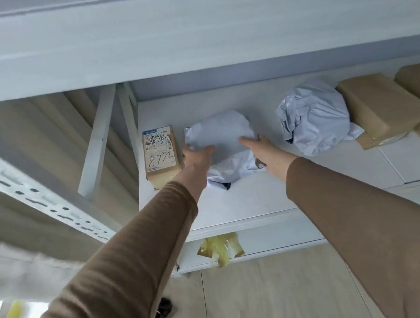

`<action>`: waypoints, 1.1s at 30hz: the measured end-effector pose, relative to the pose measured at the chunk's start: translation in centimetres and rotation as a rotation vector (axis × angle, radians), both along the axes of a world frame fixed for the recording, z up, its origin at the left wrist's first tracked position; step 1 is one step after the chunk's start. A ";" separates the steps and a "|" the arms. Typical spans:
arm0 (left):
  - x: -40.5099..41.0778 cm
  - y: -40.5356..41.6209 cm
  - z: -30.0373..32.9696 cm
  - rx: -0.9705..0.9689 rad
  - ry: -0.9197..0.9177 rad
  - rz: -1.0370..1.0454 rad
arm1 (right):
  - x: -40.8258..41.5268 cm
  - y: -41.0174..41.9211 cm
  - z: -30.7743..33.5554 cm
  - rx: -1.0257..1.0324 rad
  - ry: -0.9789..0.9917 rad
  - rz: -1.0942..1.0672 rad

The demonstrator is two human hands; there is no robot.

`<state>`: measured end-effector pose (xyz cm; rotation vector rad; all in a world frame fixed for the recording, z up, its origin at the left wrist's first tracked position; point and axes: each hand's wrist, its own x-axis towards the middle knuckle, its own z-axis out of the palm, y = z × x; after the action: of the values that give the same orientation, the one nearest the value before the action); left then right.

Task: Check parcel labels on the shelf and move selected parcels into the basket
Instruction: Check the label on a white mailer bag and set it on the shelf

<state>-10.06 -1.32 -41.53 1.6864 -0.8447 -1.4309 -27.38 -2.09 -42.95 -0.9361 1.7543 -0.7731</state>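
- Both arms, in brown sleeves, reach up and forward to the white shelf (263,197), the hands meeting on a white poly bag (224,140).
- Left hand (198,158): its grip lies on the bag's left edge, fingers curled over the crumpled plastic, holding it.
- Right hand (265,150): its grip presses the bag's right side, fingers spread flat on the surface and thumb at the edge.
- The bag is pale, wrinkled and rounded, lying on the shelf with a dark patch showing at its near edge; no label is visible on it.
- Just left of the bag stands a small brown box (161,156) with a printed label and "8772" handwritten on it.
- Right of the bag, apart from it, lies a second crumpled white bag (314,116); beyond that, brown parcels (381,106).
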 end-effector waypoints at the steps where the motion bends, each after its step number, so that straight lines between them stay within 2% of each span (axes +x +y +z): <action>1: -0.1 -0.3 -0.5 0.029 -0.004 -0.024 | 0.0 0.5 0.1 0.020 -0.038 0.024; 4: -0.5 -0.4 -1.1 0.018 0.045 -0.068 | -0.2 1.9 0.3 -0.040 -0.091 0.057; 9: -1.7 5.1 2.8 -0.064 0.074 -0.142 | -1.4 6.7 2.4 -0.142 -0.177 0.016; 13: -1.9 10.4 6.5 -0.139 0.094 -0.125 | -3.3 12.2 5.7 -0.221 -0.249 -0.047; 19: -3.0 21.9 12.4 -0.237 0.286 -0.089 | -7.1 24.1 11.4 -0.362 -0.317 0.005; 24: -4.2 31.5 15.0 -0.257 0.379 -0.101 | -9.7 34.4 14.6 -0.496 -0.411 0.056; 27: -4.5 36.7 16.3 -0.258 0.484 -0.249 | -11.3 39.5 15.4 -0.569 -0.386 0.109; 30: -5.3 40.7 16.7 -0.310 0.483 -0.476 | -12.8 43.5 15.3 -0.659 -0.342 0.157; 33: -6.5 43.0 16.2 -0.348 0.436 -0.535 | -13.9 46.1 14.9 -0.697 -0.320 0.227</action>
<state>-16.55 41.73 -25.29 0.8704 -1.2550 -1.7846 -41.29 44.00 -28.00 -1.3476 1.0767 -1.3356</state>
